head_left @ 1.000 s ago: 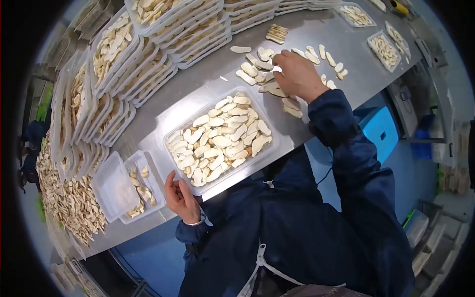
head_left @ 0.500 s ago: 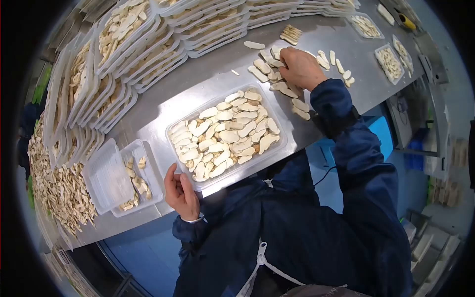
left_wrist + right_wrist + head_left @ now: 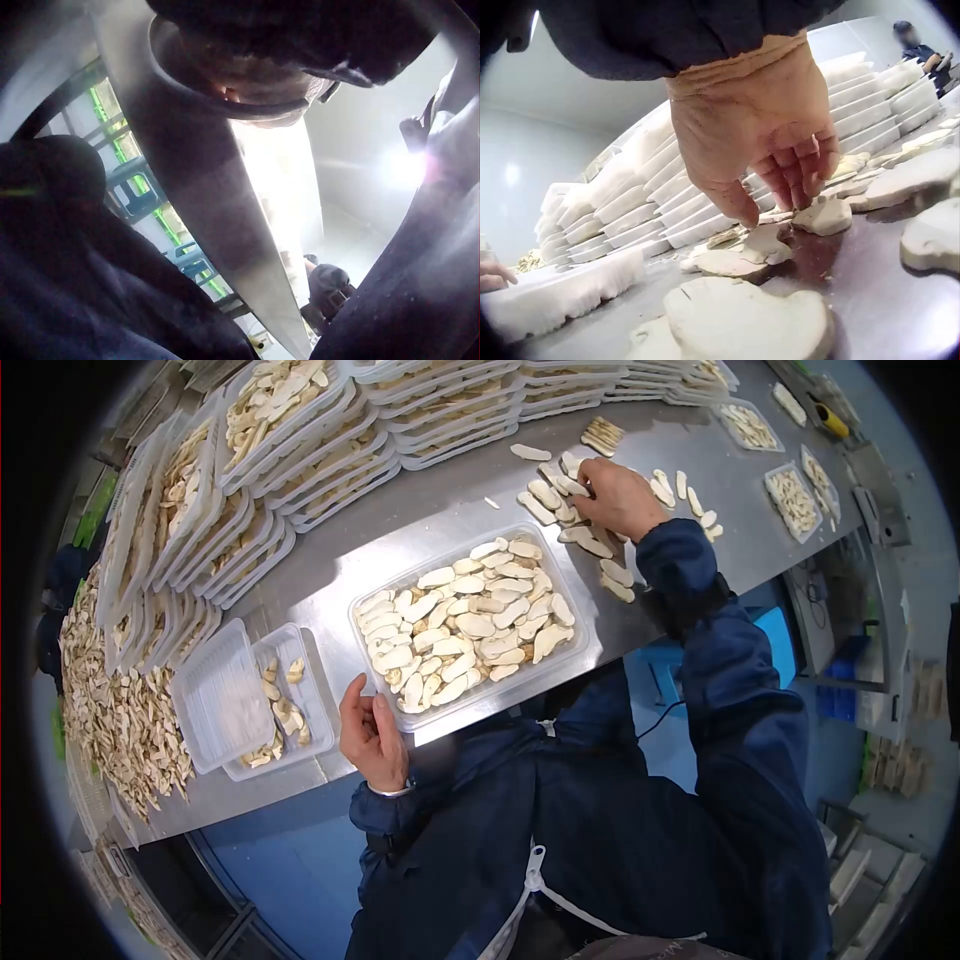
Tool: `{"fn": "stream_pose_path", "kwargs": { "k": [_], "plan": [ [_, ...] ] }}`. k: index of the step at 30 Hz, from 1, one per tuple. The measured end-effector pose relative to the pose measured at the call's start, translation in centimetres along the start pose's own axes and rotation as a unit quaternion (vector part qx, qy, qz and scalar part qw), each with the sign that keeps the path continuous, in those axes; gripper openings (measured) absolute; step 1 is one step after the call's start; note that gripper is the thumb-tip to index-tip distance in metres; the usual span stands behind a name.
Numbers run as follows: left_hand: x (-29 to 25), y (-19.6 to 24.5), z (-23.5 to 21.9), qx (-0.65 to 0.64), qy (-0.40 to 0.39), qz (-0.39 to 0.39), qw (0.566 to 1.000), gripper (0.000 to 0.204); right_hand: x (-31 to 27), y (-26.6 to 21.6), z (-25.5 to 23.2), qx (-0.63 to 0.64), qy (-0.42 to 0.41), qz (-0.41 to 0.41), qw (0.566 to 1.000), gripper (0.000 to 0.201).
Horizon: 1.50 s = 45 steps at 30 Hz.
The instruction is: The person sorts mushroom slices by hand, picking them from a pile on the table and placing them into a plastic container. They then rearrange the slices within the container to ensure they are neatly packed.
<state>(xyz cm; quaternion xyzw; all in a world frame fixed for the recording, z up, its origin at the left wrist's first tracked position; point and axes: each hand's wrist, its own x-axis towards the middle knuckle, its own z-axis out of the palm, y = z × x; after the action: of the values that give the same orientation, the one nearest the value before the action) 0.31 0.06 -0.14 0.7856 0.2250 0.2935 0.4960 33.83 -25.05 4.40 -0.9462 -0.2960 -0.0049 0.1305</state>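
In the head view my left hand [image 3: 376, 735] rests beside the near left corner of a clear plastic tray [image 3: 583, 652], fingers loosely bent and holding nothing. Pale mushroom slices [image 3: 475, 625] cover the tray's bottom, laid close together. My right hand [image 3: 622, 502] reaches over loose slices on the metal table. The right wrist view shows its fingers [image 3: 786, 174] pointing down, with fingertips right at a small slice [image 3: 823, 217]. Its thumb is apart from the fingers, close over another slice [image 3: 767, 246]. The left wrist view shows mostly sleeve and table edge; the hand's fingers are hidden.
Stacked trays [image 3: 450, 435] of slices line the table's far side. At the left are two small trays [image 3: 222, 695], one overlapping the other, and a large heap of slices [image 3: 120, 720]. Smaller filled trays [image 3: 790, 503] stand far right. Another person [image 3: 922, 56] is in the background.
The head view has shifted, so the table sits farther right and higher in it. My right hand has moved slightly left among the loose slices. The left hand stays by the tray corner.
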Motion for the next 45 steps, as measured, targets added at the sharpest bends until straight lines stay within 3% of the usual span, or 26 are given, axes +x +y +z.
{"fn": "stream_pose_path", "kwargs": {
  "k": [5,8,12,14,15,17,22,29,45],
  "plan": [
    [0.0,0.2,-0.1,0.003,-0.002,-0.003,1.0,0.029,0.4,0.1,0.5,-0.005,0.005,0.016,1.0,0.028],
    [0.0,0.2,0.1,-0.019,-0.002,-0.006,1.0,0.03,0.5,0.0,-0.1,0.043,-0.035,0.068,0.996,0.029],
    [-0.1,0.2,-0.3,-0.009,-0.013,-0.005,1.0,0.03,0.2,0.9,-0.2,0.062,0.032,0.044,0.997,0.034],
    [0.0,0.2,-0.3,0.018,-0.013,0.007,1.0,0.03,-1.1,-1.0,-1.7,0.075,0.078,-0.045,0.993,0.029],
    [0.1,0.1,-0.4,0.019,-0.005,-0.003,1.0,0.03,-2.4,-3.8,-3.1,0.088,0.079,-0.052,0.992,0.027],
    [0.1,0.0,-0.3,0.017,0.005,-0.011,1.0,0.029,-4.8,-8.2,-3.9,0.109,0.109,-0.16,0.975,0.024],
    [0.3,0.4,-0.4,0.033,0.002,0.001,0.999,0.029,-9.5,-17.1,-2.4,0.129,0.045,-0.278,0.951,0.026],
    [0.3,0.2,-0.5,0.029,-0.002,0.014,0.999,0.029,-9.0,-21.7,1.8,0.125,0.035,-0.321,0.938,0.014],
    [0.3,0.0,-0.6,0.036,-0.015,0.021,0.999,0.031,-8.1,-23.0,3.3,0.079,0.019,-0.351,0.933,0.019]
  ]
}}
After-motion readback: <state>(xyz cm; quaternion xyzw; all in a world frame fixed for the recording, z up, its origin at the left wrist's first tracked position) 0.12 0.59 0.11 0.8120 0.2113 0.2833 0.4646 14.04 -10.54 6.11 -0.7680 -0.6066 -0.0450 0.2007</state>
